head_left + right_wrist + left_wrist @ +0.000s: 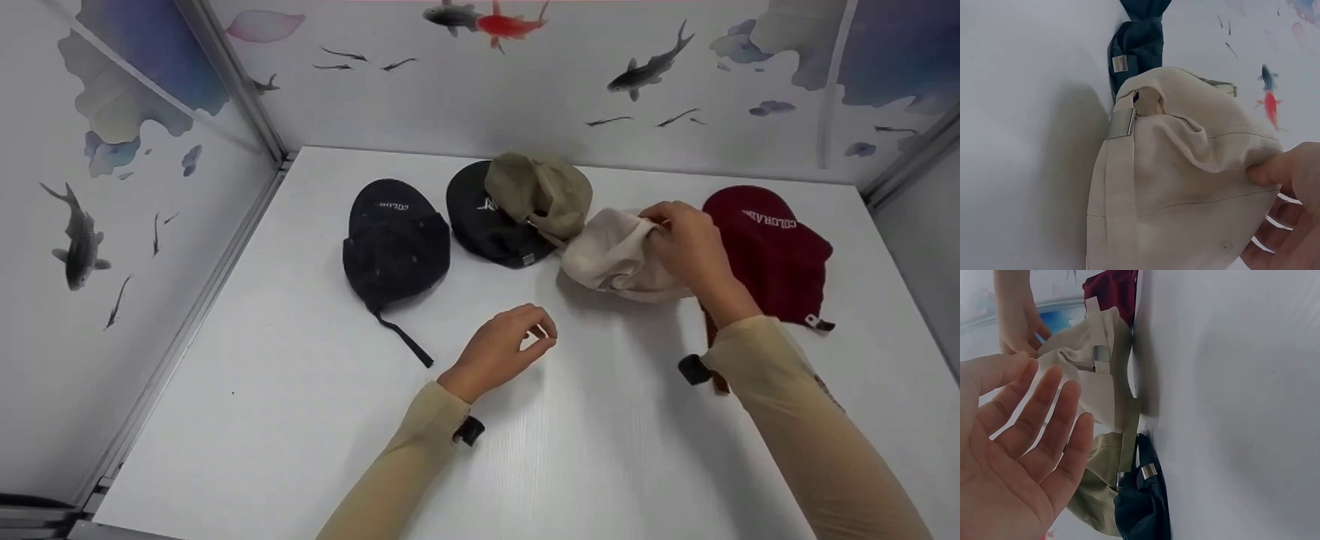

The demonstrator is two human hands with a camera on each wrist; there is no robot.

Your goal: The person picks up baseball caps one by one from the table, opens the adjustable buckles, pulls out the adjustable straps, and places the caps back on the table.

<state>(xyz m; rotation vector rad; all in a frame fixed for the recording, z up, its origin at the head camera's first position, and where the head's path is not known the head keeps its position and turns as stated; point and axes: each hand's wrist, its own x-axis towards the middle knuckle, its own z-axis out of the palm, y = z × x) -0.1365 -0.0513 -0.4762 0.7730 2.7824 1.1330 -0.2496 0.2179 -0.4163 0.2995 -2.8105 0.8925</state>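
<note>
My right hand point(691, 251) pinches the crown of a cream baseball cap point(611, 251) between thumb and fingers. In the right wrist view that cap point(1202, 197) shows its strap and metal buckle point(1121, 122), with the thumb pressed into the fabric. My left hand point(510, 345) hovers over the table in front of the caps, fingers loosely bent and holding nothing. The left wrist view shows its palm point(1005, 484) facing the caps. Just left of the cream cap, an olive cap point(574, 191) lies partly over a black cap point(469, 217).
A dark navy cap point(397, 255) with a dangling strap lies at the left. At the right is a dark red cap point(776, 262) with white lettering. The white table point(247, 442) meets panels printed with fish point(649, 71) at its back and left side.
</note>
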